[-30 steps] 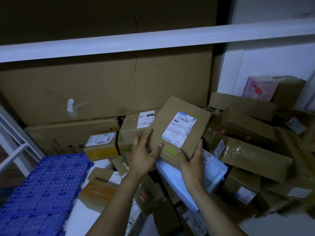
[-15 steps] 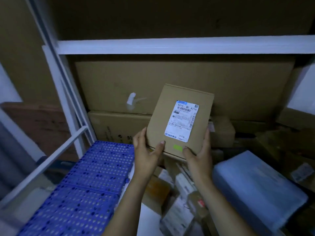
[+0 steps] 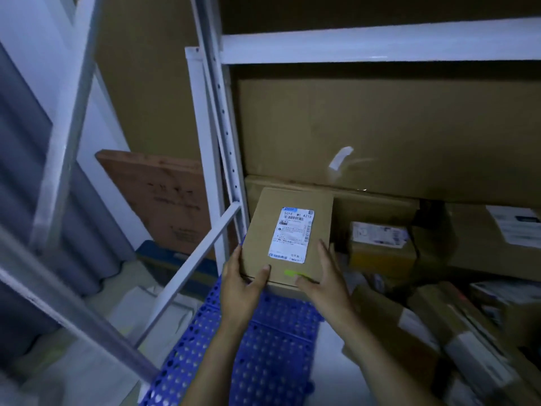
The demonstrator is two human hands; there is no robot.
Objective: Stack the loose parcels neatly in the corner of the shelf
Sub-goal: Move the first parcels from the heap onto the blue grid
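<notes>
Fingers [image 3: 236, 257] of the left hand [image 3: 238, 284] curl round the near-left edge of a brown cardboard parcel [image 3: 262, 230], held close together, with the left thumb [image 3: 261, 273] laid flat on its top face. The right hand [image 3: 326, 281] clasps the opposite side: its fingers lie straight and together along the right edge, and the right thumb [image 3: 304, 281] presses the top beside a small green mark [image 3: 292, 272]. Both hands hold the parcel at its near end, and both forearms reach in from the bottom of the view.

A white shipping label [image 3: 292, 234] with a barcode sits in the middle of the top face. The parcel is in the back-left corner of the shelf, its left side just beside the white perforated upright [image 3: 205, 159] and its far edge against a long flat carton [image 3: 377, 208]. Its near edge is above a blue perforated mat [image 3: 263, 347] that covers the shelf floor; whether its underside touches the mat cannot be told.

A very large carton [image 3: 395, 127] with a scrap of white tape stands behind, under the white shelf beam [image 3: 380, 45]. To the right a small labelled box [image 3: 380, 244] sits near the parcel, and loose parcels [image 3: 433, 332] lie jumbled further right. Outside the rack, to the left, a brown board [image 3: 164, 197] leans upright.
</notes>
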